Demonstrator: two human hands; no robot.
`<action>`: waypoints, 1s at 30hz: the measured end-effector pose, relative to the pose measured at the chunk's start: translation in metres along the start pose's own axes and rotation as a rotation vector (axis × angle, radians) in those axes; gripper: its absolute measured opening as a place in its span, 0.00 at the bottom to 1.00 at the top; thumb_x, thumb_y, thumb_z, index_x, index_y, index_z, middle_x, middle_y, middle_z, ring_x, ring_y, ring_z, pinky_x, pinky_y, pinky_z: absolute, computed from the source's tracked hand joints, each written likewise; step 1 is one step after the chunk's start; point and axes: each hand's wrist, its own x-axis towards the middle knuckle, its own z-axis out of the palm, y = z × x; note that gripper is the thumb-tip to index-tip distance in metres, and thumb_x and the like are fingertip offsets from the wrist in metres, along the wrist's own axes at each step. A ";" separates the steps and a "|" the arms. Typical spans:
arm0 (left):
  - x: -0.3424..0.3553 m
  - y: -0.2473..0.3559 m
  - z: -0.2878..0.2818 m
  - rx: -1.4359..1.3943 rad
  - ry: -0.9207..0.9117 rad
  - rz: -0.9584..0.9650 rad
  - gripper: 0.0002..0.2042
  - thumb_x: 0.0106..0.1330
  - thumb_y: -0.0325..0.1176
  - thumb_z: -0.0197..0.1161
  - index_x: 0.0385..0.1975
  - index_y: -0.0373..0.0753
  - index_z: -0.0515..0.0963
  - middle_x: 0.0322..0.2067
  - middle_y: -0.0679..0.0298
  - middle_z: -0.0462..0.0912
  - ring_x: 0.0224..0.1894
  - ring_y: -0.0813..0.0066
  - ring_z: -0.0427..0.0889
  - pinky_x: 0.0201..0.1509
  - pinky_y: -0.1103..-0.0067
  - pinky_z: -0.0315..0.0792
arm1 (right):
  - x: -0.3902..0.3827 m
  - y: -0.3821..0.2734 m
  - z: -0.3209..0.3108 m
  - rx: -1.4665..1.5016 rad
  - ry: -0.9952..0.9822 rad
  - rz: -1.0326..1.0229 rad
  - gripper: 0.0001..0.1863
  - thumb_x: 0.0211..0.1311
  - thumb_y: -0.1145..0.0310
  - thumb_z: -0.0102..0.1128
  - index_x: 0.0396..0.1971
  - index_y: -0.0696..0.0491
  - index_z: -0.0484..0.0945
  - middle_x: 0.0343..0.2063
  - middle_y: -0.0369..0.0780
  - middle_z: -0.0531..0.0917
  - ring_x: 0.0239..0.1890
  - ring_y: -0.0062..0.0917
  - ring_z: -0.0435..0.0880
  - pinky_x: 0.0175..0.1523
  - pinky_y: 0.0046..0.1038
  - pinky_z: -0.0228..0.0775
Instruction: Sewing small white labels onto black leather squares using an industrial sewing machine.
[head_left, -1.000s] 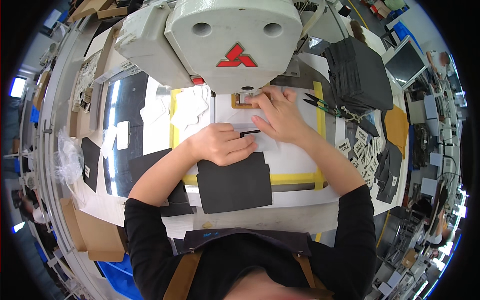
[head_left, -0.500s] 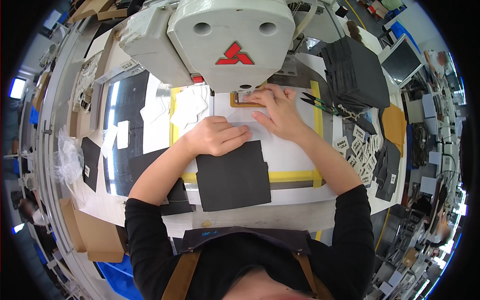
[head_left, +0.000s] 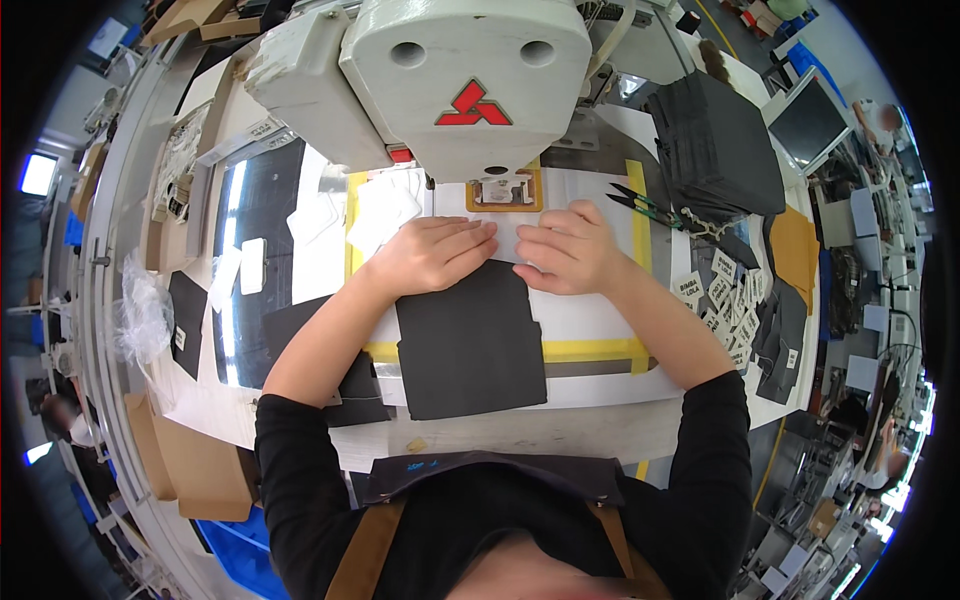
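Two bare hands lie flat, side by side, on the counter (head_left: 500,430) below the big white sewing machine head (head_left: 460,80), the largest thing in view, which overhangs the work from above. Next in size, a dark grey fabric panel (head_left: 470,345) lies flat in front of the person, on a white plate edged with yellow tape (head_left: 590,350); its upper edge runs under both hands. The left hand (head_left: 435,255) presses palm-down on the panel's upper left corner, fingers (head_left: 470,240) close together and stretched toward the machine, clamped on nothing. The right hand (head_left: 570,250) rests just beside it, fingers curled loosely onto a white piece (head_left: 510,235) lying between the hands, pressing rather than gripping. Just beyond the fingertips sits a small orange-framed clamp (head_left: 503,192) under the needle.

To the right, a tall stack of dark cut pieces (head_left: 720,150) stands near black thread snips (head_left: 640,203), with small white labels (head_left: 720,295) scattered nearer the edge. More dark pieces (head_left: 330,350) lie at left by a glossy black panel (head_left: 265,260). Around the counter, a crowded workshop with a monitor (head_left: 805,120) and other workstations shows, blurred at the rim.
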 end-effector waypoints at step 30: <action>0.003 0.005 0.003 0.013 -0.174 -0.182 0.11 0.57 0.35 0.68 0.36 0.36 0.81 0.36 0.63 0.85 0.37 0.67 0.86 0.44 0.75 0.81 | -0.002 -0.006 -0.003 0.001 -0.209 0.150 0.18 0.51 0.59 0.70 0.36 0.54 0.80 0.38 0.40 0.85 0.39 0.29 0.84 0.48 0.30 0.77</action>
